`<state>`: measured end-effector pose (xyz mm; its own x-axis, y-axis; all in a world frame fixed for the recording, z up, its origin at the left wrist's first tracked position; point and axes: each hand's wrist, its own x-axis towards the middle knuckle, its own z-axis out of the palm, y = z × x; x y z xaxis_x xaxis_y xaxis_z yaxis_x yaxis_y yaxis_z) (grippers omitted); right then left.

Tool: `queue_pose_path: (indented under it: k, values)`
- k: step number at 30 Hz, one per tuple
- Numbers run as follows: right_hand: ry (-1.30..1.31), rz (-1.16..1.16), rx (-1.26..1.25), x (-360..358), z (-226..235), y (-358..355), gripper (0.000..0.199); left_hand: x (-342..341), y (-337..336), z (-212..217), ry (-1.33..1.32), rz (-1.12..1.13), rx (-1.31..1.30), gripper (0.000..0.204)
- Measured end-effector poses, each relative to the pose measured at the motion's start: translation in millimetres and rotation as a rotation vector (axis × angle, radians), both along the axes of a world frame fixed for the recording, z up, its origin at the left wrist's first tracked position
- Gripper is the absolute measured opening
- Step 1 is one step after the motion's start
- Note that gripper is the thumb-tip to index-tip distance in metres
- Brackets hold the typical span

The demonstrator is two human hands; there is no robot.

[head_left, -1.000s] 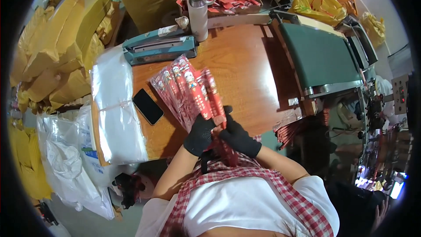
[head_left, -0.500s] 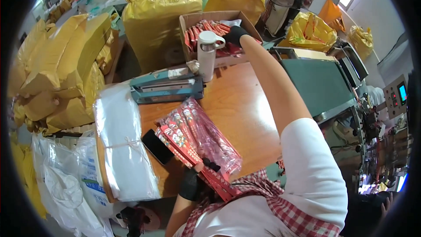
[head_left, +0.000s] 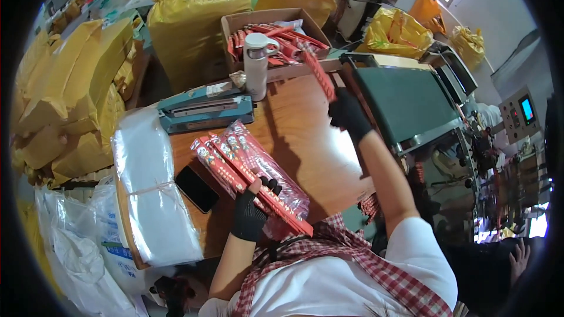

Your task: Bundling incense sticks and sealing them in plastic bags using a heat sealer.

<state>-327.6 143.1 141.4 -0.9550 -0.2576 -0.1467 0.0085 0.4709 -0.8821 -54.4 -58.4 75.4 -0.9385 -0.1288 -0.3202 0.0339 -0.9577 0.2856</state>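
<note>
My left hand (head_left: 249,217), in a black fingerless glove, is closed around a few long, slim red printed packets (head_left: 226,171). They lie at a slant over a clear plastic bag (head_left: 285,182) filled with similar red packets on the wooden table (head_left: 296,105). Over the table's right side, my gloved right hand (head_left: 350,115) grips another long red packet (head_left: 318,75), whose far end points toward the carton. That open cardboard carton (head_left: 230,61) at the back holds many loose red packets. The right fingertips are partly hidden behind the hand.
A white bottle (head_left: 256,76) and a blue bag sealer (head_left: 202,114) stand at the table's back. To the left lie tied clear bags (head_left: 144,158) and a black phone (head_left: 197,189). A green conveyor belt (head_left: 405,105) borders the right; yellow sacks (head_left: 197,29) stand behind.
My right hand has come back from the carton toward me with a red packet. My left hand has raised its packets slightly and shifted them over the filled bag.
</note>
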Motion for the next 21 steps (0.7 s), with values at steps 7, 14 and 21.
queue_pose_path:
  k: [7, 14, 21]
  values:
    - [0.502, 0.439, 0.269, 263.8, -63.2, 30.2, 0.041, 2.2, 48.3, -2.9, -0.007, -0.091, -0.037, 0.046]
    - [-0.051, 0.475, -0.173, 287.6, -66.7, 59.6, 0.091, 40.7, 109.4, 30.2, 0.023, -0.105, -0.574, 0.046]
    - [0.098, 0.003, 0.257, 298.3, -100.8, 151.0, 0.058, 75.4, 79.1, -0.4, 0.176, -0.113, -2.465, 0.058]
